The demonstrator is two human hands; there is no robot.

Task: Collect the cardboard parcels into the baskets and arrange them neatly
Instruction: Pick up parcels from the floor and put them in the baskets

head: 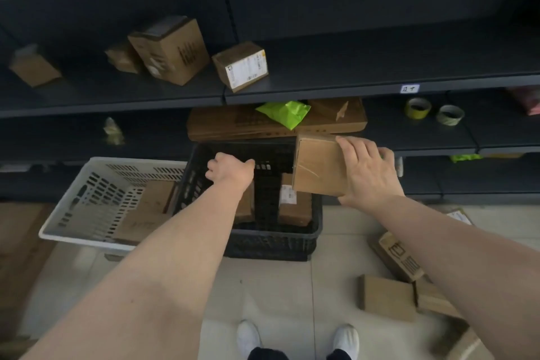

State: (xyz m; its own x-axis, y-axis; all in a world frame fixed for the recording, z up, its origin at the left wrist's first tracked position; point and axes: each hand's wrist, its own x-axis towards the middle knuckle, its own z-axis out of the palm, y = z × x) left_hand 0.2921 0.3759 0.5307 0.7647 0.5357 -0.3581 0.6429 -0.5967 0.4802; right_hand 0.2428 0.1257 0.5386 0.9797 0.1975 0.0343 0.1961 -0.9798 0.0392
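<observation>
The black basket [271,240] holds a labelled parcel [293,204] and another, half hidden; the white basket [73,213] holds more. The right hand [371,172] grips a plain parcel [317,166]; the left hand [230,169] hides its fingers, so I cannot tell its grasp.

Forearms [175,257] bare along their whole visible length, left hand [230,169] and right hand [371,175] bare too — white round-toed shoes [248,336] below, under dark trouser legs [267,355].

Head-worn wide-angle camera looks steeply down, near the black basket [271,242].
</observation>
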